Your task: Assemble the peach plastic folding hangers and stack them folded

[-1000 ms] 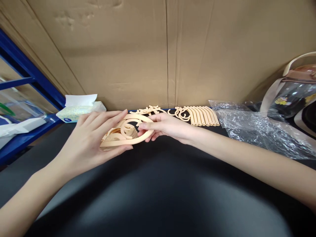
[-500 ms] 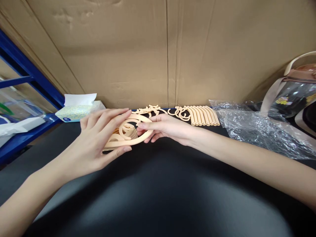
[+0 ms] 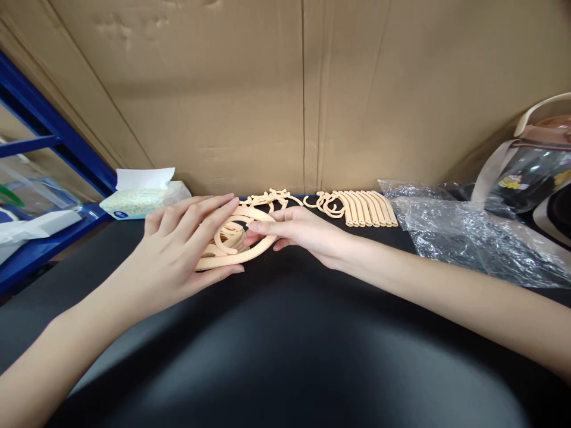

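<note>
Between my hands is a beige plastic folding clothes hanger [image 3: 256, 252], folded into an oval with a curved hook inside its outline. My left hand [image 3: 178, 244] grips its left end, fingers over the top and thumb along the lower edge. That end is hidden under the palm. At the right end, my right hand [image 3: 297, 232] pinches the hanger, with the thumb in front and the fingers behind. Through the oval's opening I see more beige pieces [image 3: 232, 233], partly covered by the hanger and my left hand.
Behind my hands lie loose beige hooked parts [image 3: 276, 197]. Curved beige arms stand in a row [image 3: 368, 209], beside hooks [image 3: 330, 204]. A tissue box [image 3: 143, 199] is at left; clear plastic wrap [image 3: 464, 238] and a strapped bottle [image 3: 530, 172] are at right. Cardboard [image 3: 250, 89] backs the black table [image 3: 285, 345].
My left hand has closed in a little, its thumb sliding right along the hanger's lower edge. The right fingers have curled in slightly behind it. The hanger stays almost in place.
</note>
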Tool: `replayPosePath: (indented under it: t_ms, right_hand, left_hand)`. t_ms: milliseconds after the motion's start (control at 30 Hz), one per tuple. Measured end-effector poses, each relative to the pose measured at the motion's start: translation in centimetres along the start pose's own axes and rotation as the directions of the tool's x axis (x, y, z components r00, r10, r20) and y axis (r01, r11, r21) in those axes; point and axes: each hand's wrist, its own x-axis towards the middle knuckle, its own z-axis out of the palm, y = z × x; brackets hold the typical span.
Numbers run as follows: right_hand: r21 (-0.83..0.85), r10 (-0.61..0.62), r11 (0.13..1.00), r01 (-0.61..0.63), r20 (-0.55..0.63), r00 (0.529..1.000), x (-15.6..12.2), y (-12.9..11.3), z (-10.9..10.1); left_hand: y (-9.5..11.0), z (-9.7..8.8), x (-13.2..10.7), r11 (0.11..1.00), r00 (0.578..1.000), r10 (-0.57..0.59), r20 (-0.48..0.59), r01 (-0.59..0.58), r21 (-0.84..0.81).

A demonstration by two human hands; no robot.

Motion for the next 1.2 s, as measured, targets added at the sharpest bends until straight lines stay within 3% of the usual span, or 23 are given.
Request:
replayPosePath:
  t_ms: [200, 367, 633, 933, 1067, 1167, 1200]
  right_hand:
    - [0.010, -0.028, 1.000, 0.027, 0.031, 0.999, 0.0, 0.0, 0.1]
    - [-0.015, -0.043, 0.999, 0.043, -0.007, 0.999, 0.1, 0.2, 0.3]
    - [-0.046, -0.056, 0.998, 0.053, -0.055, 0.997, 0.2, 0.3, 0.5]
    - [-0.091, -0.075, 0.993, 0.072, -0.039, 0.996, 0.2, 0.1, 0.7]
    - [-0.118, 0.025, 0.993, -0.027, -0.013, 1.000, 0.1, -0.7, 0.9]
    - [-0.092, 0.057, 0.995, -0.047, 0.114, 0.992, -1.1, -0.7, 2.4]
    - [-0.052, 0.054, 0.998, -0.043, 0.223, 0.973, -1.9, -0.4, 3.3]
  left_hand:
    - [0.0, -0.3, 0.0, 0.999, 0.999, 0.007, -0.040, -0.009, -0.052]
    - [-0.1, -0.2, 0.1, 0.994, 0.990, 0.110, -0.088, -0.111, -0.001]
    - [-0.3, -0.4, 0.0, 0.994, 0.990, 0.112, -0.091, -0.112, 0.005]
    - [-0.4, -0.8, 0.0, 0.995, 0.999, -0.012, -0.030, 0.009, -0.096]
    - [-2.2, -1.7, 0.0, 0.978, 0.991, -0.131, 0.000, 0.130, -0.166]
    - [-3.9, -2.4, -0.3, 0.929, 0.962, -0.267, 0.062, 0.274, -0.247]
    - [-4.4, -2.5, -0.3, 0.903, 0.944, -0.312, 0.107, 0.330, -0.275]
